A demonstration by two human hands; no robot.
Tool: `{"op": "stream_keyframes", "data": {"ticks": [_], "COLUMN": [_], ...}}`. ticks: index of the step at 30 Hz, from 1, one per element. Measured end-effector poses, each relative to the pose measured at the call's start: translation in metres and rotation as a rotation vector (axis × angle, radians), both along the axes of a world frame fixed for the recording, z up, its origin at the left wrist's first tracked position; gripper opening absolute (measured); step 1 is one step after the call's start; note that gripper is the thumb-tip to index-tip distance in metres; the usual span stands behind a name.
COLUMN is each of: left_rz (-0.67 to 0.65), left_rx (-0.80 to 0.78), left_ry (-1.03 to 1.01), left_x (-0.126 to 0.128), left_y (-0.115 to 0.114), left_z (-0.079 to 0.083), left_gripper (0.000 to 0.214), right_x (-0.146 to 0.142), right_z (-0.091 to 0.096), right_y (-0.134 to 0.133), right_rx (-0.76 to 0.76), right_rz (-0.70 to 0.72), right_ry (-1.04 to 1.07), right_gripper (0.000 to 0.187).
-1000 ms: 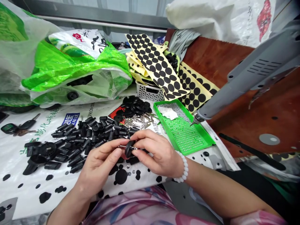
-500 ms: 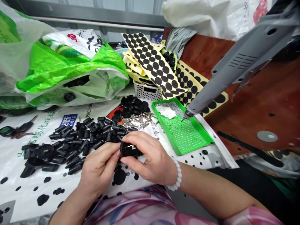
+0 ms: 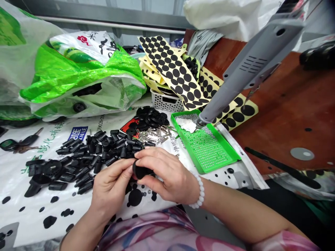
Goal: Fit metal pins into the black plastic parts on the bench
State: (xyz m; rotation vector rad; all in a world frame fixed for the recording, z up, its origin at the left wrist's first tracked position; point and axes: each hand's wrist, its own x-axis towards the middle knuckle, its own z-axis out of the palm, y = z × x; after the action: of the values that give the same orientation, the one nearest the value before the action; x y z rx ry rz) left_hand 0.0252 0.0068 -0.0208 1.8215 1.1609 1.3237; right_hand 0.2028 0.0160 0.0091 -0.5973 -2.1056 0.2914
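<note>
A white printed sack covers the bench, with a reddish-brown board off to the right of the hands. Over the sack's near part, the left hand and the right hand meet. Both pinch one black round part between thumb and fingertips, the right hand's fingers curled over its top.

Just beyond the left hand is a scatter of black cylindrical pieces. Beyond the right hand are small metal pieces, then a heap of round black parts. To the right and farther off sits a green tray with a white wad at its far end. A grey power tool slants down from the upper right, above the tray, and its tip is at the wad. Behind are a white basket, yellow sheets of black dots and a green plastic bag.

A second ago a sliver of metal showed beside the part between the fingers. Now the fingers cover more of the part and no metal shows. The tool's tip was over the tray's right rim and has since swung to the far end.

The sack's near edge runs just under the wrists, against the floral clothing. Left of the left hand the sack carries only flat black spots. To the right, the tray's near corner is near the right wrist's bead bracelet.
</note>
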Motion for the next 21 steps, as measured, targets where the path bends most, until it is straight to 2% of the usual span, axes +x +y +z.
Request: {"op": "stream_keyframes", "data": {"ticks": [5, 12, 17, 21], "left_rz": [0.029, -0.074, -0.101, -0.080], "left_rx": [0.043, 0.319, 0.310, 0.315], "left_ry": [0.056, 0.350, 0.327, 0.321], "left_x": [-0.001, -0.006, -0.008, -0.012], "left_y": [-0.001, 0.007, 0.005, 0.003], "left_z": [-0.004, 0.005, 0.005, 0.002], "left_gripper": [0.015, 0.020, 0.020, 0.021], "right_x": [-0.001, 0.000, -0.003, -0.004], "right_z": [-0.001, 0.004, 0.005, 0.006], "right_y": [0.000, -0.003, -0.006, -0.008], "right_rx": [-0.089, -0.061, -0.057, -0.050], "right_rz": [-0.029, -0.001, 0.004, 0.037], "right_ry": [0.009, -0.025, 0.019, 0.025], "right_gripper": [0.025, 0.031, 0.036, 0.032]}}
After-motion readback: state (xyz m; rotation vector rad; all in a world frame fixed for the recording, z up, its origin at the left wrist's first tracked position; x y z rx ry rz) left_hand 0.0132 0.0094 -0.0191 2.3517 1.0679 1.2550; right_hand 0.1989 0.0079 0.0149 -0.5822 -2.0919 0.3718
